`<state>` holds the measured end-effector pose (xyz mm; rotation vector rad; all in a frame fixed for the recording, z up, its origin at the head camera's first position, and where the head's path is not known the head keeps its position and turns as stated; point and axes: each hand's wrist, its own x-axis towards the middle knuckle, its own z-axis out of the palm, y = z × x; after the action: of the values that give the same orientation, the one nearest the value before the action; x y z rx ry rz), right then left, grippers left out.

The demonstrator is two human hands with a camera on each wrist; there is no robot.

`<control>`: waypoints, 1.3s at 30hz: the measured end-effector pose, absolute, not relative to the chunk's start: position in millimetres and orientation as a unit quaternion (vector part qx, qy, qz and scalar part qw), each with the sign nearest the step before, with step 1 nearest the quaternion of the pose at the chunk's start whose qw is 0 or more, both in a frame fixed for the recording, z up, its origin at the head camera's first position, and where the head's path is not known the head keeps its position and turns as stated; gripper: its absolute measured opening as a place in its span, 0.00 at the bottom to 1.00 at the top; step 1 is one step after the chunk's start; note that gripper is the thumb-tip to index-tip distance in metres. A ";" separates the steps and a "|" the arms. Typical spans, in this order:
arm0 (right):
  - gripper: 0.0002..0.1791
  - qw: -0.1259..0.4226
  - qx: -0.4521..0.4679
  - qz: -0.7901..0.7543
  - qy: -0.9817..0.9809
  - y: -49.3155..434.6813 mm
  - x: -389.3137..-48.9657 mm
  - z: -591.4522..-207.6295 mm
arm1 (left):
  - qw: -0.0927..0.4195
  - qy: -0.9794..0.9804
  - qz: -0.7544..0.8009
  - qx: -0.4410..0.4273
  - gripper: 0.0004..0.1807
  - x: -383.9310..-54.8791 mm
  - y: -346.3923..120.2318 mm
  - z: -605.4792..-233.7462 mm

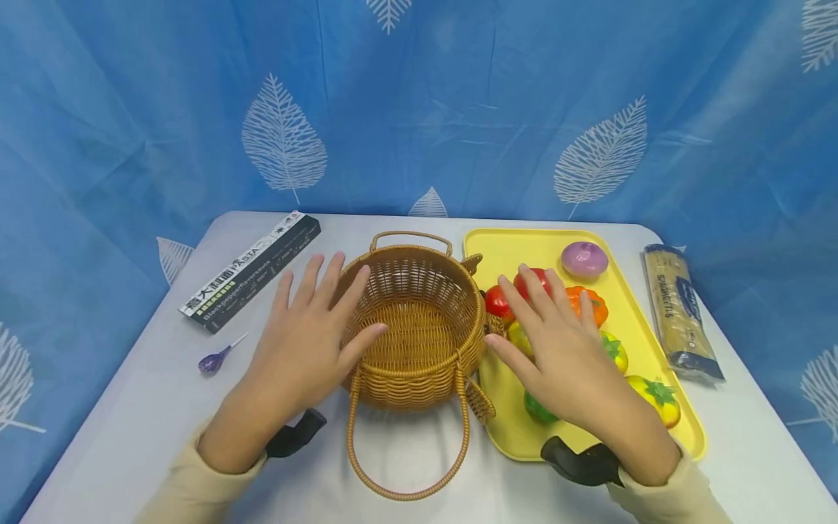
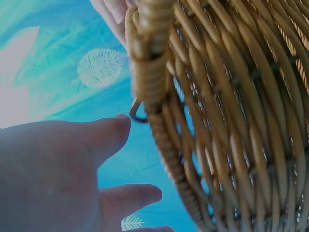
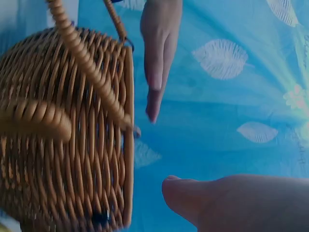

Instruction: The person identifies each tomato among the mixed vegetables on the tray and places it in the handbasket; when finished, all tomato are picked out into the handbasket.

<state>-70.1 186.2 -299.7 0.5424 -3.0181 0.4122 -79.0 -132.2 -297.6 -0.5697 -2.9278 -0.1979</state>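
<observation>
Between my hands stands a brown wicker basket (image 1: 409,386), its front handle folded down toward me and its back handle near the far rim. My left hand (image 1: 304,338) hovers at the basket's left rim with fingers spread. In the left wrist view its thumb (image 2: 113,137) shows just beside the weave. My right hand (image 1: 566,349), fingers also spread, is over the left part of a yellow tray (image 1: 635,313). Under and around it lie red tomatoes (image 1: 497,300), an orange pumpkin-like piece (image 1: 592,306) and yellow pieces with green tops (image 1: 657,400). Neither hand holds anything.
A purple onion-like piece (image 1: 585,260) lies at the tray's far end. Right of the tray is a spaghetti packet (image 1: 681,309). A dark pasta box (image 1: 252,271) and a small purple tool with a thin metal tip (image 1: 212,362) lie left of the basket.
</observation>
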 end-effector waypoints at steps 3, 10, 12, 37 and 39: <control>0.43 0.029 0.161 0.129 -0.978 198.2 -69.6 -299.3 | 0.081 -0.977 -0.059 -0.186 0.42 -77.9 -136.2 -294.6; 0.44 0.022 0.120 0.123 -0.985 227.6 -68.2 -300.3 | 0.101 -0.977 -0.067 -0.175 0.40 -77.4 -152.0 -299.6; 0.44 0.024 0.111 0.125 -0.986 236.9 -66.7 -300.0 | 0.106 -0.977 -0.076 -0.172 0.40 -78.0 -157.9 -302.8; 0.38 0.092 -0.033 0.375 -0.922 372.3 -29.3 -377.7 | 0.153 -0.908 -0.356 -0.162 0.37 -94.2 -182.7 -357.9; 0.39 0.076 -0.044 0.383 -0.920 378.8 -26.6 -387.3 | 0.157 -0.900 -0.371 -0.166 0.36 -95.7 -181.0 -362.4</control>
<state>-26.6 378.8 -387.3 -0.1310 -2.7573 1.1476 -95.7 -181.0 -362.4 -0.4737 -2.5760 -1.0606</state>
